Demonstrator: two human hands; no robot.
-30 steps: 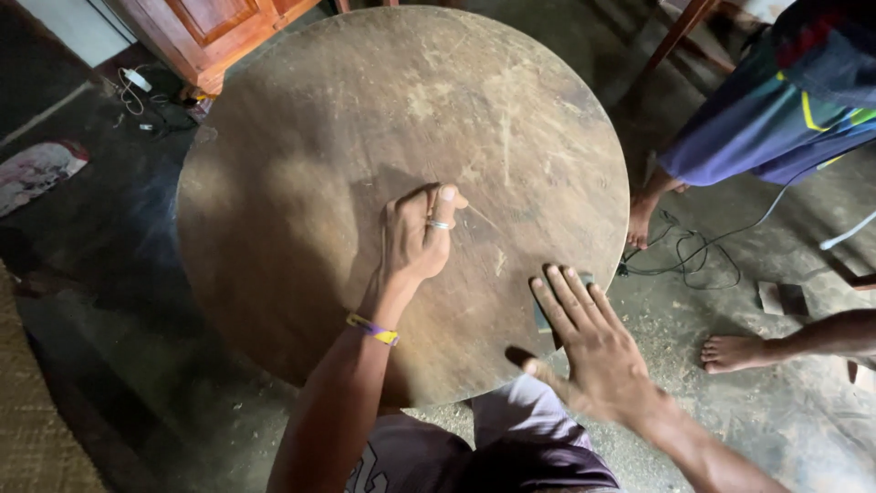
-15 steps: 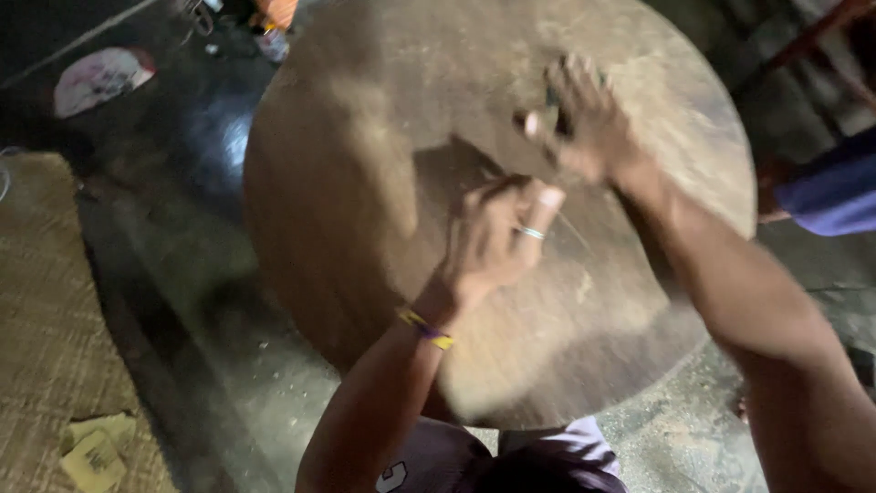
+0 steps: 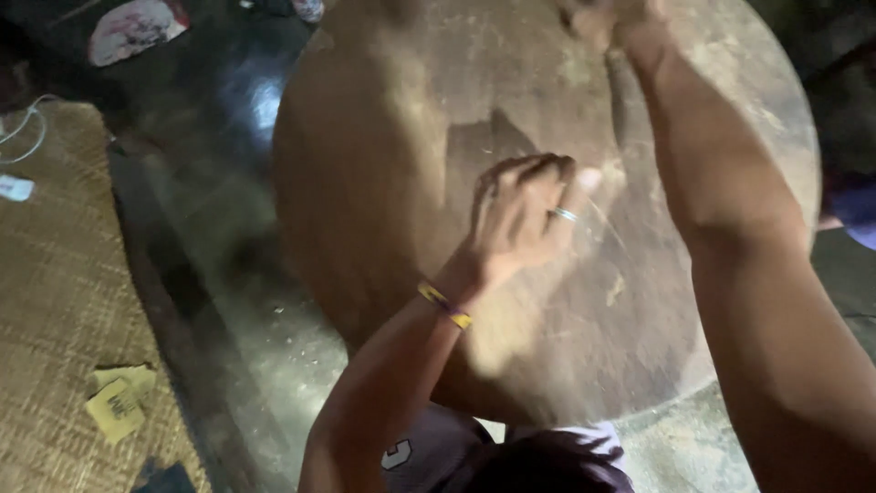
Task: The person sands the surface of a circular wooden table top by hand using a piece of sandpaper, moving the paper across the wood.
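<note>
A large round wooden tabletop (image 3: pixel 383 183), scratched and dusty, fills the middle of the view. My left hand (image 3: pixel 520 215), with a ring and a yellow and purple wristband, rests on the wood near its middle. Its fingers are curled under with nothing seen in them. My right arm stretches across the right side of the top. My right hand (image 3: pixel 611 18) lies blurred at the far edge, partly cut off by the frame. Whether it holds anything is not clear.
A woven mat (image 3: pixel 55 301) covers the floor at the left, with yellow paper scraps (image 3: pixel 114 402) and a white cable (image 3: pixel 27 128) on it. A pale flat object (image 3: pixel 132 27) lies at the top left. Another person's clothing (image 3: pixel 853 205) shows at the right edge.
My right hand has slid from the near right rim across to the far edge. The view has swung left and closer. My left hand's fingers have curled under.
</note>
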